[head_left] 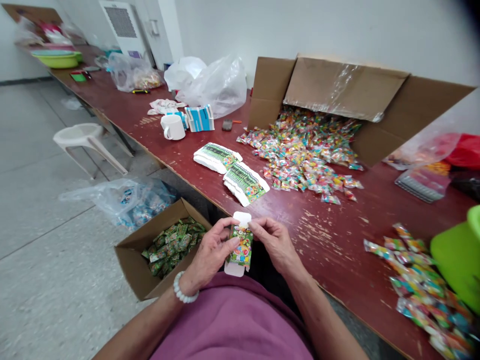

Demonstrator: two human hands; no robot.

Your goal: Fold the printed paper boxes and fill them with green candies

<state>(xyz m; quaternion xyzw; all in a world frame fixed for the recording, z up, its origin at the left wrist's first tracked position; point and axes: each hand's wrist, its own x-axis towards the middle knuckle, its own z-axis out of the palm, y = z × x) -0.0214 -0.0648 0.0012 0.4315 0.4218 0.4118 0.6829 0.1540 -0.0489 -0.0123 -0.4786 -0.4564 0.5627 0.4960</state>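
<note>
printed box [244, 243]: up in both hands, wearer's side of the carton [393, 117], near the counter [322, 230] edge; white flaps out at both ends.
left hand [210, 250]: fingers closed round the printed box's left side, thumb across its front.
right hand [275, 241]: fingers narrow, thumb and forefinger pinching the top right corner by the flap.
carton: mouth towards wearer, flaps spread.
wrapped sweets [303, 157]: heaped in the carton's mouth, spilling out in front.
flat box stacks [245, 184]: two fanned rows, left-front of carton; stand between it and the hands.
white mug [173, 127]: left of carton, just beside a blue-and-white box [200, 119].
clear bag [221, 85]: left of carton, against the wall.
green tub [457, 262]: right-front of carton, more sweets [423, 275] beside it.
floor box [133, 270]: left-front of carton, below counter, green packets [174, 245] inside.
stool [80, 135]: on the floor, well left of carton.
</note>
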